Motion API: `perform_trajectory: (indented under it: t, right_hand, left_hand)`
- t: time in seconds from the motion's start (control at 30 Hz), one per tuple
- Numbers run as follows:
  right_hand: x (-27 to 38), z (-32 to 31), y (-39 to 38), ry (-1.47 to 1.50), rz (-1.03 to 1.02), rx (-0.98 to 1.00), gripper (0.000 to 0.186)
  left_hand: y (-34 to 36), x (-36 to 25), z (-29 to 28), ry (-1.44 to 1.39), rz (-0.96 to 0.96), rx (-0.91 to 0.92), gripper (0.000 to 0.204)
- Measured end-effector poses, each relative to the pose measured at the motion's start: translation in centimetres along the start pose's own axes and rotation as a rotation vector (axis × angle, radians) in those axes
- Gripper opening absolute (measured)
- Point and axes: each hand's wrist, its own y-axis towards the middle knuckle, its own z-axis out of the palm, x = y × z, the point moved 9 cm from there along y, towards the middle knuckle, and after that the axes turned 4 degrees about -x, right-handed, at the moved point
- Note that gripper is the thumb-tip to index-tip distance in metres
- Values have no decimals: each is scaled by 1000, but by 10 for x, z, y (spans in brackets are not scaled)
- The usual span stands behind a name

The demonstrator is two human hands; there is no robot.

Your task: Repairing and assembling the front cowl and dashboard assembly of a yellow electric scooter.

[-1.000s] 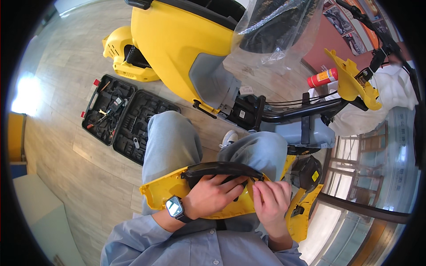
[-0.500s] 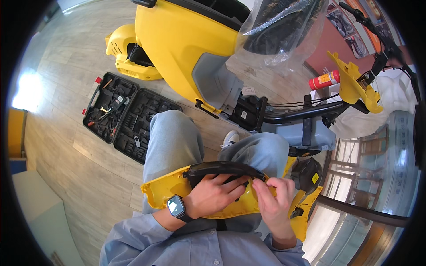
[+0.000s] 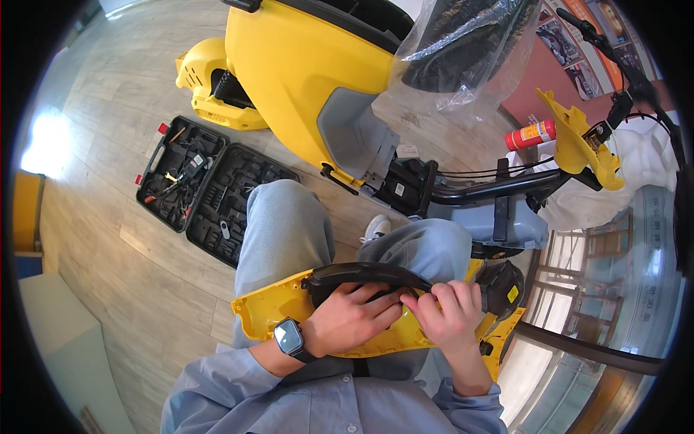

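Note:
A yellow plastic panel (image 3: 264, 307) lies across my lap, with a black curved trim piece (image 3: 369, 271) along its far side. My left hand (image 3: 350, 318), a smartwatch on its wrist, is bent over the panel's inner side. Its fingers curl against the black piece, their tips partly hidden. At the right end of that piece, my right hand (image 3: 450, 315) is closed, thumb and fingers pinched together. Whatever sits in that pinch is too small or covered to make out.
Beyond my knees stands a partly stripped yellow scooter (image 3: 289, 79). An open black tool case (image 3: 206, 206) lies on the floor to the left. Rightward are a black rounded part (image 3: 500, 286) with yellow panels, a red fire extinguisher (image 3: 531, 134) and a glass-topped surface (image 3: 640, 282).
My right hand has turned and shifted slightly, its fingers now folded closer together over the right end of the black piece. The left hand stays nearly in place.

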Motion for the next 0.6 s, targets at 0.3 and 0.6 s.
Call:
perform_trajectory:
  t: [0.3,0.6]
  right_hand:
    - [-1,9,-15,3,74,58,40]
    - [0,10,-25,-25,108,41,29]
  left_hand:
    - [-6,9,7,-51,-36,1,25]
    - [1,0,2,-31,48,15,27]
